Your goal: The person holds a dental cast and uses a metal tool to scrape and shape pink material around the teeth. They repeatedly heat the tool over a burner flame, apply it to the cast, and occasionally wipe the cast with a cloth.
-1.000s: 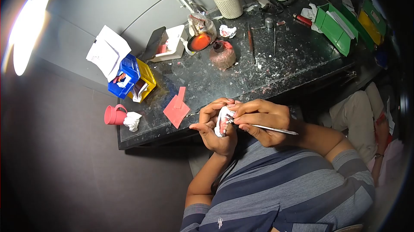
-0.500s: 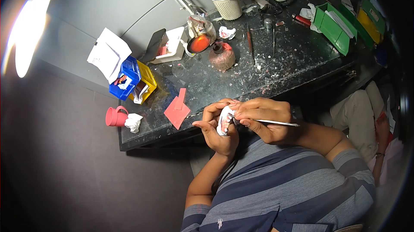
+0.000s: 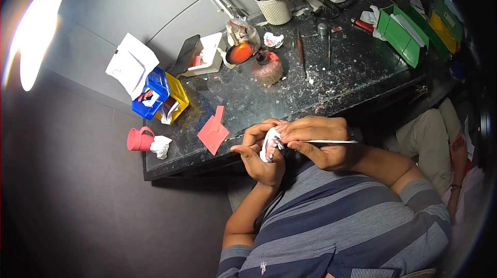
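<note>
The white dental cast with pink gum material on it sits above the near edge of the desk, raised in front of the person's chest and clear of the desk surface. The left hand carries it in a closed grip, fingers curled around its back and thumb at its lower side, so that the toothed face is turned toward the right hand. The right hand is clenched in a pen-style grip on a thin metal tool, whose tip meets the cast at the tooth row while the handle points out to the person's right. Judged from this position, the shaping of the pink material is in progress: the cast is already built up with teeth and gum material, and fine work along the tooth row appears to be what is left; how much of the row is finished cannot be told at this size. On the desk behind the hands lie red wax sheets, well apart from the cast. Farther back stand a small burner and a bowl with orange-red contents, with a second white cast beside them. At the left end are blue and yellow bins and a pink cup; at the right end are green trays.
</note>
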Action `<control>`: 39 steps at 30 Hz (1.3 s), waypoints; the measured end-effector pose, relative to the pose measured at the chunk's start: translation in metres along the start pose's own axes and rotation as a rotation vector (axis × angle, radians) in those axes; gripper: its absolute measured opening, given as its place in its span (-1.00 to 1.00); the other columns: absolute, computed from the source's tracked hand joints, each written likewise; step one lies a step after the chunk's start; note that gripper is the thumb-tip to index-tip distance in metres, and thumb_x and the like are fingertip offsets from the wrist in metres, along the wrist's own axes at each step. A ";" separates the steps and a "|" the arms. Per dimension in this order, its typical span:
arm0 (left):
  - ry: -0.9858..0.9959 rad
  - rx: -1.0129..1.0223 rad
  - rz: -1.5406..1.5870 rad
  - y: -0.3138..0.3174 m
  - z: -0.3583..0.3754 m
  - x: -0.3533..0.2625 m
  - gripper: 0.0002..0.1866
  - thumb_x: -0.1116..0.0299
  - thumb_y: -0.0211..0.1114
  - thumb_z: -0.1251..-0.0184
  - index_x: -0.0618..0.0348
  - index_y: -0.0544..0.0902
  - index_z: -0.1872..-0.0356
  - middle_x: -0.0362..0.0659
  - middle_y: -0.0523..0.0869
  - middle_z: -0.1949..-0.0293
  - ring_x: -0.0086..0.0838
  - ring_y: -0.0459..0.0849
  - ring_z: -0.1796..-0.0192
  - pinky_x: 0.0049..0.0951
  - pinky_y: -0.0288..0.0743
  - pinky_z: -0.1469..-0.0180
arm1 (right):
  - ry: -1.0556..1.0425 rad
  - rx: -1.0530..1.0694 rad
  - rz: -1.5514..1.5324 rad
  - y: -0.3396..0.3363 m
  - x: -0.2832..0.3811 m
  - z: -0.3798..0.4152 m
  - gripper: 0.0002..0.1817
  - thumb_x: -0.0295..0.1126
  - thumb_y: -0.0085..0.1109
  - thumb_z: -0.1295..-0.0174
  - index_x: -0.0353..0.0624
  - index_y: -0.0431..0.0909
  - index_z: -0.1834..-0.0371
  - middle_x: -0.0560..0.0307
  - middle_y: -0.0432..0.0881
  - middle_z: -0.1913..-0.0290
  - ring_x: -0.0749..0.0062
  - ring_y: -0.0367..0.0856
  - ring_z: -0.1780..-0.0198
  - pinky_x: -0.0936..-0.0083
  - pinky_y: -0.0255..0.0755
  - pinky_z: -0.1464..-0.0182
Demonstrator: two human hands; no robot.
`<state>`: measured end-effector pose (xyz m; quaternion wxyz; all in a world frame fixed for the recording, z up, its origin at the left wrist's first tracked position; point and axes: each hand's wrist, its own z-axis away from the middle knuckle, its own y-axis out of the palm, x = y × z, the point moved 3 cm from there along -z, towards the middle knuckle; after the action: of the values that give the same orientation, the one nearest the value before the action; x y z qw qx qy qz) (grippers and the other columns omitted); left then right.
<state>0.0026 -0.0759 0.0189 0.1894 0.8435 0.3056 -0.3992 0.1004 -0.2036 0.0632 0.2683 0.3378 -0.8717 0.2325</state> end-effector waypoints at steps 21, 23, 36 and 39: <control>0.253 0.153 -0.349 -0.001 -0.006 0.004 -0.54 0.27 0.40 -0.15 0.32 0.38 0.09 0.09 0.44 0.10 -0.33 0.44 0.04 -0.35 0.37 0.02 | 0.227 -0.293 -0.478 -0.005 -0.015 0.008 -0.74 -0.37 -0.09 -0.56 -0.43 0.42 0.03 -0.27 0.63 -0.03 0.05 0.71 -0.10 0.28 0.65 -0.17; 0.073 0.121 -0.072 -0.006 0.004 0.017 -0.41 0.21 0.44 -0.19 0.31 0.29 -0.03 0.05 0.43 0.09 -0.38 0.43 0.08 -0.36 0.39 0.03 | 0.193 -0.334 -0.518 0.000 -0.021 0.011 -0.74 -0.38 -0.03 -0.54 -0.42 0.47 0.00 -0.21 0.67 -0.01 0.12 0.72 -0.10 0.34 0.66 -0.14; 0.436 0.069 -0.750 -0.003 -0.006 -0.004 -0.31 0.35 0.62 0.02 0.32 0.36 -0.05 0.03 0.40 0.05 -0.20 0.44 -0.02 -0.30 0.40 -0.04 | -0.083 -0.065 0.091 -0.008 0.002 -0.006 -0.82 -0.49 0.23 -0.37 -0.36 0.66 0.07 -0.13 0.75 0.08 0.12 0.79 0.03 0.39 0.68 0.04; 0.454 0.064 -0.743 -0.002 -0.005 -0.007 -0.37 0.35 0.58 0.00 0.32 0.38 -0.02 0.02 0.40 0.06 -0.19 0.44 -0.01 -0.27 0.40 -0.05 | -0.046 -0.024 0.051 -0.005 0.002 -0.005 -0.85 -0.51 0.23 -0.36 -0.38 0.65 0.10 -0.14 0.75 0.08 0.11 0.78 0.02 0.38 0.68 0.03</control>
<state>0.0008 -0.0741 0.0276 -0.0653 0.7481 0.6095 -0.2541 0.1047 -0.2051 0.0690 0.2464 0.3176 -0.8885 0.2212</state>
